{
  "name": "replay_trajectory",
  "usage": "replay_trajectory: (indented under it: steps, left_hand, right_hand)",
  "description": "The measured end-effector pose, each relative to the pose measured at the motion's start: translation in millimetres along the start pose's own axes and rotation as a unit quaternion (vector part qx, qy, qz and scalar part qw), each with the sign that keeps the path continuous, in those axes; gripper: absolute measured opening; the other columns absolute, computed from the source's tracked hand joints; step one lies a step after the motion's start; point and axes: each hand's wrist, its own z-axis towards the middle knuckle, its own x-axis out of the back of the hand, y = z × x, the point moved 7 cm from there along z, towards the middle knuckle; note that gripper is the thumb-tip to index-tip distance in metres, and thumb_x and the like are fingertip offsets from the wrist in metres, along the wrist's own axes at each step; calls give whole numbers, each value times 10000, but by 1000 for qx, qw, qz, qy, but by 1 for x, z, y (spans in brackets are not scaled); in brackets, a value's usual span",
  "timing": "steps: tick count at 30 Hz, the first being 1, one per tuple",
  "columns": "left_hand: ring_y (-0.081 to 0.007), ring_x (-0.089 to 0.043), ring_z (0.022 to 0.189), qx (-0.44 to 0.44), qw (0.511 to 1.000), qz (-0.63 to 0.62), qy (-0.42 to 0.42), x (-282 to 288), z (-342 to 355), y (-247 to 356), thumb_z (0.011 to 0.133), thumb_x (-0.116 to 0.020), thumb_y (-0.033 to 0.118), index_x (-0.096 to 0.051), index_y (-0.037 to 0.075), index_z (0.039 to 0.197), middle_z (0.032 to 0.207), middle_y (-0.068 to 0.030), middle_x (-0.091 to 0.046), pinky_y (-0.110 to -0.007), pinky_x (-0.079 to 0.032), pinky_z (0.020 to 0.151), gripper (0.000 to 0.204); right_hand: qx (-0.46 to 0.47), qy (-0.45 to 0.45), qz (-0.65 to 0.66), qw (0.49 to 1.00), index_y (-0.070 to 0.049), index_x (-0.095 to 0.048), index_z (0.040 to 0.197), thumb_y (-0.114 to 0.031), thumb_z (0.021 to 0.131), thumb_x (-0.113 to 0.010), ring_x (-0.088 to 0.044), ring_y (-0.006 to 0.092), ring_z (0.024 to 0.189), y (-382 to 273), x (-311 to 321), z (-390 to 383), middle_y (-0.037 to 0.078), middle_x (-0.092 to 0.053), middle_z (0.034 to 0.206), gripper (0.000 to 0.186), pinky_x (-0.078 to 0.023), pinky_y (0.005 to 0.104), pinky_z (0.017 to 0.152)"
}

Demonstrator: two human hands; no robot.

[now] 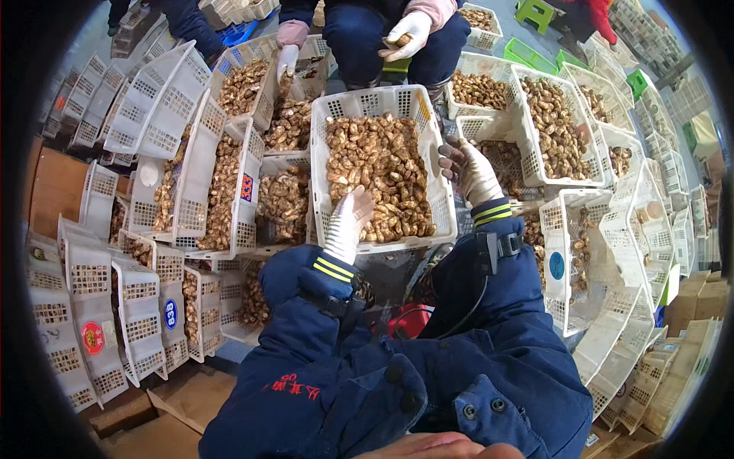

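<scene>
Sorting step: left hand (348,222) at 7 o'clock, fingers curled into mushrooms (380,172); right hand (470,170) at 3, fingers spread on white crate (375,103) rim; next, probably pinch one out

Grey floor (501,23), crowded with white plastic crates (164,99) of brown mushrooms (378,176), green stools (535,11), flattened cardboard (53,183) at left

White crate (432,200) heaped with mushrooms (378,176)
</scene>
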Motion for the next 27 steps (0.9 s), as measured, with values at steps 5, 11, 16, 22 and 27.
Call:
replay_trajectory:
  steps: [5,11,16,22,27]
  left_hand:
    - [-259,-648,814,63,960,-272,-3,-21,-20,66,926,-454,282,-636,31,957,865,-117,-671,-399,-542,742,311]
    - [-103,-406,476,-84,956,-260,112,28,-1,133,867,-562,345,-412,177,608,550,49,-427,-235,-311,430,343]
    - [-131,-421,483,-58,953,-221,197,48,15,100,832,-605,374,-457,175,641,573,28,-458,-253,-323,457,312]
    - [-186,-565,663,-32,974,-190,120,40,23,94,849,-589,383,-597,86,753,698,-46,-597,-291,-453,591,312]
    - [-169,-618,692,-28,982,-176,60,45,26,92,891,-544,346,-630,64,833,779,-72,-655,-257,-482,622,301]
  right_hand:
    - [-7,71,-112,991,-56,-524,1065,-292,890,-561,-582,157,652,6,5,8,52,-613,797,296,-460,263,564]
    - [-39,-16,-336,941,-72,-522,1194,-318,902,-552,-616,142,721,57,-4,24,60,-643,931,383,-499,276,624]
    - [-53,-145,-646,747,-39,-520,1229,-364,877,-558,-610,206,866,124,22,60,110,-654,1007,481,-477,307,785]
    - [-50,-149,-837,524,-86,-526,1213,-345,840,-573,-590,330,1002,182,39,84,184,-621,1070,456,-462,383,864]
    - [-74,-162,-897,406,-89,-498,1250,-324,783,-640,-573,317,1049,212,14,75,170,-583,1160,541,-454,372,918]
